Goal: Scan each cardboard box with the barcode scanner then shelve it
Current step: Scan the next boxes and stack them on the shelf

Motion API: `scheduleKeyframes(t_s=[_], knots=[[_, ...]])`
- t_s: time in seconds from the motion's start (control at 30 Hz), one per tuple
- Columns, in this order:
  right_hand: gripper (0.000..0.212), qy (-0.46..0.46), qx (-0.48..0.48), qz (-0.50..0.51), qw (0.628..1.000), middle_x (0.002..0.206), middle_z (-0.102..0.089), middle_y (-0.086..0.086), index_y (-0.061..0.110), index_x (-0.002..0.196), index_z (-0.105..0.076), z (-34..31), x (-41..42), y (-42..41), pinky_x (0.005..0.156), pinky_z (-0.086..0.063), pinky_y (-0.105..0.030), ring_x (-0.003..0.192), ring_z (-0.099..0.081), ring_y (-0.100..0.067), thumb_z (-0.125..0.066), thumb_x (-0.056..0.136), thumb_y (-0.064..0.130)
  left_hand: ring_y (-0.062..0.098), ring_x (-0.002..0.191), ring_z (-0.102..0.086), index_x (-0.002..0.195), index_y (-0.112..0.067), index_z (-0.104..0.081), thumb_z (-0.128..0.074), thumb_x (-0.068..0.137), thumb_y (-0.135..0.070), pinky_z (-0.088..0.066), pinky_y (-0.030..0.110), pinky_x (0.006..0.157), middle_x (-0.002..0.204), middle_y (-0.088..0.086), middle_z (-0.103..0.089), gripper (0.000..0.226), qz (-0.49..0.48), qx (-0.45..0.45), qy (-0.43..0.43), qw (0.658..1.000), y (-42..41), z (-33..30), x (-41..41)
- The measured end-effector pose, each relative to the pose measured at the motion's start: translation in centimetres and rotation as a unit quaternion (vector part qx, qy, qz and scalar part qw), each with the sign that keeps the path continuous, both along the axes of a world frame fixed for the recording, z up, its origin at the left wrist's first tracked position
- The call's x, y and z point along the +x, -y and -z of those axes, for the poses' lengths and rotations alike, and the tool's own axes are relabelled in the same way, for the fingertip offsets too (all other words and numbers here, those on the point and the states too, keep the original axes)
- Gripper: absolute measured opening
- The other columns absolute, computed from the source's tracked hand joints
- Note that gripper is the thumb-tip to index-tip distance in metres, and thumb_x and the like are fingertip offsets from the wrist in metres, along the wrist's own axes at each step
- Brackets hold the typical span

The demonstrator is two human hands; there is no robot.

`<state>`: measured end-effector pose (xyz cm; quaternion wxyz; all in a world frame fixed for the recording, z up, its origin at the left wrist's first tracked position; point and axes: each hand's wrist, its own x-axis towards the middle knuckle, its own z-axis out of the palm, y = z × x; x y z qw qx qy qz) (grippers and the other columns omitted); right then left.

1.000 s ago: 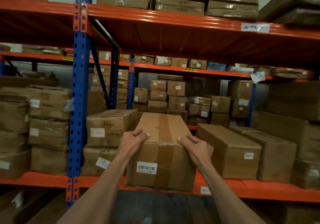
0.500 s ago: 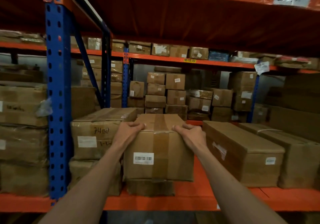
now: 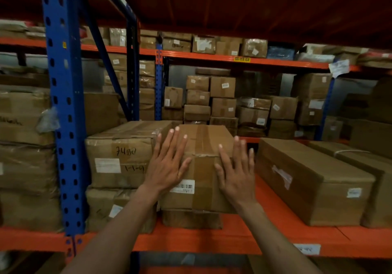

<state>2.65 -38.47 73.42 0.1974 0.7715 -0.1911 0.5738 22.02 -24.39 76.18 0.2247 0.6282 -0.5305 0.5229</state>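
Note:
A taped brown cardboard box (image 3: 203, 180) with a white barcode label (image 3: 183, 186) on its near face rests on a smaller box (image 3: 191, 219) on the orange shelf (image 3: 244, 237). My left hand (image 3: 167, 165) lies flat against the box's near face at its left side, fingers spread and pointing up over the top edge. My right hand (image 3: 237, 172) presses flat on the right side of the same face, fingers apart. Neither hand grips the box. No barcode scanner is in view.
A stack of two boxes (image 3: 118, 161), the upper one marked 7480, stands just left of it beside the blue upright (image 3: 63, 108). Two long boxes (image 3: 311, 180) lie to the right on the shelf. Many more boxes fill the rack behind.
The box has been set on the lower box and pushed deeper. Both hands let go of its top corners and now press flat on its front. The view moved closer.

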Motion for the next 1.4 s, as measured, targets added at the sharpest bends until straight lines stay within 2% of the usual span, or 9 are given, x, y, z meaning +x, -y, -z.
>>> scheduleKeyframes(t_s=[0.43,0.6,0.73,0.87,0.97,1.1,1.2,1.3,1.4], knots=[[0.067,-0.055,0.02,0.034,0.998,0.173,-0.001,-0.012,0.012,0.165,-0.016,-0.9,4.6,3.9,0.126,0.002,-0.057,0.16,0.0,-0.028,-0.037,0.107,0.039,0.038,0.15,-0.006,0.154,-0.001,-0.013,-0.027,0.105,-0.037,-0.009,0.051,0.121,0.16,0.027,-0.005,0.063,-0.01,0.068,0.03,0.997,3.8,0.5,3.2],[0.065,-0.061,0.027,0.033,0.997,0.173,-0.004,-0.014,0.017,0.164,-0.024,-1.6,5.4,5.2,0.123,0.001,-0.066,0.16,0.001,-0.029,-0.036,0.106,0.044,0.039,0.136,-0.035,0.153,-0.004,-0.021,-0.033,0.101,-0.044,-0.017,0.047,0.117,0.149,0.025,-0.034,0.067,-0.025,0.091,0.0,0.996,4.6,0.2,3.9],[0.06,-0.013,0.06,0.035,0.997,0.172,-0.01,-0.015,0.024,0.161,-0.033,-2.2,6.3,5.2,0.119,0.001,-0.072,0.159,-0.005,-0.031,-0.041,0.105,0.046,0.039,0.131,-0.04,0.153,-0.004,-0.021,-0.031,0.102,-0.046,-0.022,0.049,0.116,0.142,0.024,-0.041,0.067,-0.016,0.096,-0.004,0.995,5.0,-0.4,4.8],[0.06,-0.011,0.072,0.018,0.997,0.171,-0.013,-0.016,0.026,0.159,-0.032,-2.3,6.3,4.8,0.117,-0.005,-0.074,0.159,-0.007,-0.031,-0.043,0.105,0.047,0.035,0.141,-0.029,0.156,-0.011,-0.012,-0.024,0.102,-0.048,-0.012,0.058,0.118,0.15,0.022,-0.034,0.066,-0.019,0.079,-0.03,0.996,5.0,0.2,4.3],[0.066,0.018,0.123,-0.018,0.992,0.171,-0.008,-0.017,0.028,0.158,-0.033,-1.7,5.4,4.1,0.12,-0.001,-0.071,0.159,-0.003,-0.034,-0.051,0.101,0.053,0.031,0.151,-0.005,0.158,-0.022,-0.005,-0.029,0.098,-0.058,-0.002,0.064,0.116,0.161,0.018,-0.01,0.073,-0.008,0.05,-0.1,0.994,5.1,1.4,3.2],[0.068,0.109,0.343,-0.17,0.917,0.17,0.004,0.002,0.052,0.145,-0.04,-1.2,3.5,2.9,0.118,-0.028,-0.052,0.154,-0.011,-0.028,-0.062,0.084,0.074,0.031,0.15,0.004,0.157,-0.031,-0.005,-0.05,0.077,-0.082,-0.007,0.054,0.117,0.161,0.011,0.007,0.105,0.062,-0.009,-0.249,0.967,5.4,1.7,2.1],[0.078,0.186,0.445,-0.228,0.846,0.164,-0.019,0.001,0.057,0.142,-0.037,-2.9,2.8,2.9,0.097,-0.038,-0.035,0.143,-0.032,-0.026,-0.066,0.074,0.083,0.025,0.145,-0.013,0.15,-0.045,-0.019,-0.059,0.062,-0.09,-0.022,0.043,0.113,0.157,-0.004,-0.004,0.107,0.118,-0.067,-0.412,0.901,4.8,0.8,2.1],[0.092,0.179,0.528,-0.212,0.802,0.16,-0.033,-0.007,0.058,0.148,-0.032,-5.4,3.3,3.2,0.099,-0.037,-0.046,0.142,-0.035,-0.035,-0.064,0.068,0.09,0.024,0.137,-0.032,0.144,-0.046,-0.034,-0.046,0.071,-0.091,-0.035,0.048,0.108,0.152,-0.004,-0.025,0.086,0.115,-0.071,-0.493,0.86,5.1,-0.6,1.9],[0.074,0.131,0.568,-0.179,0.793,0.151,-0.045,-0.004,0.056,0.133,-0.053,-6.0,3.5,3.6,0.1,-0.036,-0.051,0.142,-0.034,-0.035,-0.069,0.066,0.085,0.029,0.137,-0.035,0.137,-0.043,-0.049,-0.038,0.073,-0.092,-0.033,0.049,0.108,0.152,0.005,-0.036,0.082,0.079,-0.066,-0.518,0.849,5.5,-1.9,1.4]])
